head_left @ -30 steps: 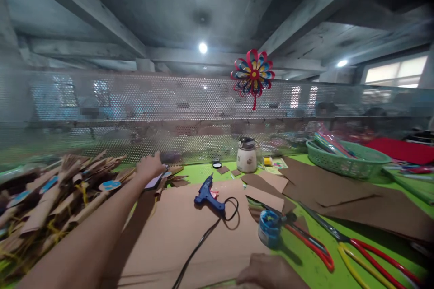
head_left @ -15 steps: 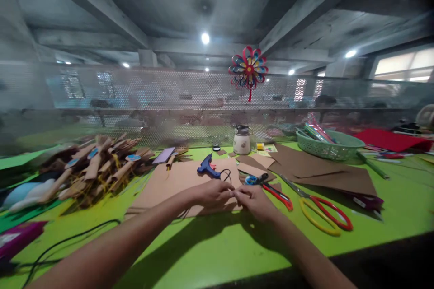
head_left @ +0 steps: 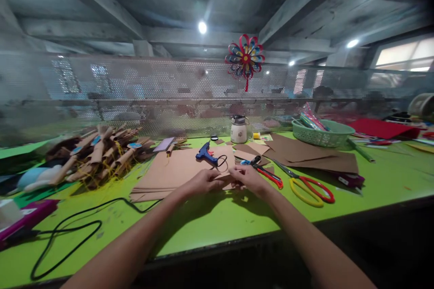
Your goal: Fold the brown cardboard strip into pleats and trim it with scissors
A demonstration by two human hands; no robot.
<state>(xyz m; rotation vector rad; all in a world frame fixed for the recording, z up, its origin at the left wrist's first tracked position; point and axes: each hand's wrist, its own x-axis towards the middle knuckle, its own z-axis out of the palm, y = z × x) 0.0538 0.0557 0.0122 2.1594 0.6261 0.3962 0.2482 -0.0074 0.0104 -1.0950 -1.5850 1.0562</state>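
Between my two hands is a small piece of brown cardboard (head_left: 224, 178). My left hand (head_left: 204, 182) pinches its left side, and my right hand (head_left: 250, 179) grips its right side, the fingertips partly hidden. Below and behind them lies a stack of brown cardboard sheets (head_left: 169, 169). A blue glue gun (head_left: 206, 154) rests on that stack, just beyond my left hand. To the right of my right hand are red-handled pliers or cutters (head_left: 271, 177) and large scissors (head_left: 307, 187) with one yellow and one red handle loop.
Cardboard rolls with yellow string (head_left: 101, 156) pile up at the left. A black cable (head_left: 81, 210) crosses the left of the green table (head_left: 203, 230). At the back stand a white jar (head_left: 238, 132) and a green basket (head_left: 322, 137); larger cardboard sheets (head_left: 305, 156) lie before the basket.
My hands have moved slightly apart, and the cardboard piece between them now shows. The camera view has shifted, revealing more of the table's front edge and the cable.
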